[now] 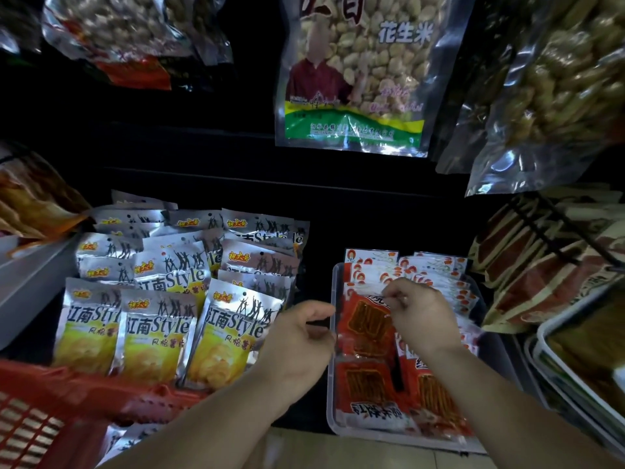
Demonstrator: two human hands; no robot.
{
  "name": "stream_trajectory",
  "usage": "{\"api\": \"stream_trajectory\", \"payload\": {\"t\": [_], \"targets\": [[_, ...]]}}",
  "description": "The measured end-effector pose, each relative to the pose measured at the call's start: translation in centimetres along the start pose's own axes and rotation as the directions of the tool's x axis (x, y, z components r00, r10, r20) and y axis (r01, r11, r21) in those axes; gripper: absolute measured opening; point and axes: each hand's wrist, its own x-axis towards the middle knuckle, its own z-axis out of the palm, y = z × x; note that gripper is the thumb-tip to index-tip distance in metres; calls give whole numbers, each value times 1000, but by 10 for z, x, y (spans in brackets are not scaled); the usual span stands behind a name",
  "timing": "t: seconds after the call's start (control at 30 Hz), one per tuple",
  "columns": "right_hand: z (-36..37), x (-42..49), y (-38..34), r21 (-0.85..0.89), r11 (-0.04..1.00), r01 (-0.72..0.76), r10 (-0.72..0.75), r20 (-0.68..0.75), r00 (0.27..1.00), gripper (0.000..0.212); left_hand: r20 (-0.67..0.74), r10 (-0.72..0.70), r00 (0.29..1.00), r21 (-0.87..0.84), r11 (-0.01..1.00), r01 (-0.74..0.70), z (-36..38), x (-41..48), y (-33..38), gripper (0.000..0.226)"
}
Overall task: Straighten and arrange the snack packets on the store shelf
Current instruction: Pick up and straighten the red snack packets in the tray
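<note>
Right grip [419, 313] pinches red packet [367, 321] top; left grip [301, 333] loose, empty. Risk: hard tug topples white packets [429, 270] beyond grip.

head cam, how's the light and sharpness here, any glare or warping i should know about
Head view: dim overall, with the shelf back nearly black. In the same view, glare streaks the silver chip packets and the hanging peanut bag. Wide-angle bending leans the corner bag inward. The right hand, pinching a red packet, looks slightly soft.
</note>
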Motion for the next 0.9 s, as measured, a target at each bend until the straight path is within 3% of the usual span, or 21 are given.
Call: {"api": "stream_trajectory", "payload": {"t": [0.13,0.3,0.37,0.47,0.67,0.83,0.9], "targets": [[-29,-16,-19,265,961,82,-87,7,996,21,-5,110,994,-14,994,-110,0,-4,11,25],[-73,-38,-50,501,861,89,-240,245,939,19,70,235,970,-109,968,-226,-3,-11,30,28],[-82,-49,-55,581,813,27,-216,257,942,17,126,199,972,-145,973,-181,-2,-15,34,31],[-82,-59,-55,704,704,-98,-84,219,972,15,78,171,982,-183,971,-154,0,-17,37,30],[-72,-60,-40,828,411,-382,9,415,910,28,-23,159,987,-398,904,-155,1,-17,49,29],[-68,-57,-42,833,425,-354,9,387,922,47,135,142,981,-330,940,-90,3,-17,41,53],[-67,-56,-43,834,425,-352,0,388,921,52,137,129,982,-328,941,-78,6,-17,38,57]]}}
